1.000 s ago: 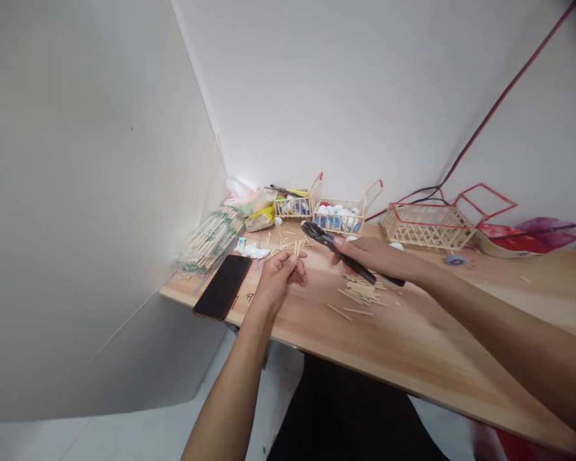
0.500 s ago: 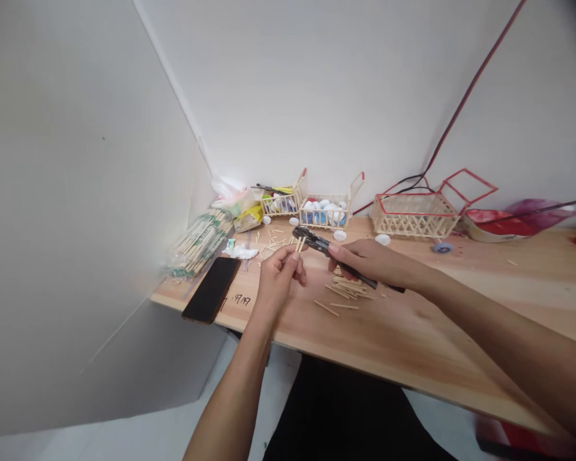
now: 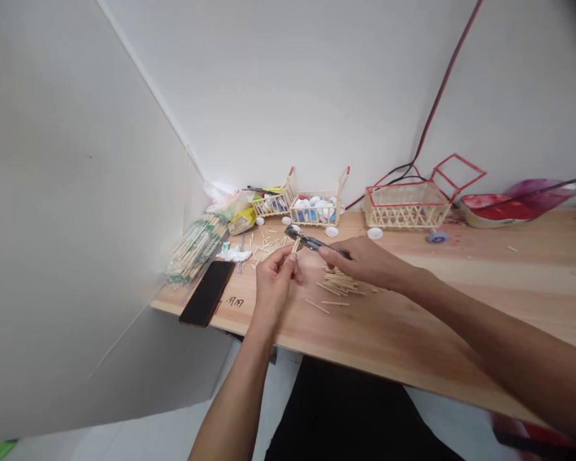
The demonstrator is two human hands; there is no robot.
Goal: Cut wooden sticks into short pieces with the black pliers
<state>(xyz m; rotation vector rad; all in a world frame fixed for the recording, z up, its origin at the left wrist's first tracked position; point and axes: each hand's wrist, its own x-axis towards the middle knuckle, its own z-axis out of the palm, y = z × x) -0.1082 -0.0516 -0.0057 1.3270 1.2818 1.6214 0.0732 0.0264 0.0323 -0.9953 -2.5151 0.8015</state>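
My left hand is closed in a pinch on a few short wooden sticks, held upright above the wooden table. My right hand grips black pliers, whose jaws sit at the tips of those sticks. A small heap of cut sticks lies on the table just below my right hand.
A black phone lies at the table's left edge beside a bundle of long sticks. Loose stick offcuts, two small stick carts with white caps, a bigger red-trimmed cart and red and black cables stand along the back wall.
The pliers have come leftward to the sticks held in my left hand, and their jaws now meet the stick tips. The camera view has shifted a little.
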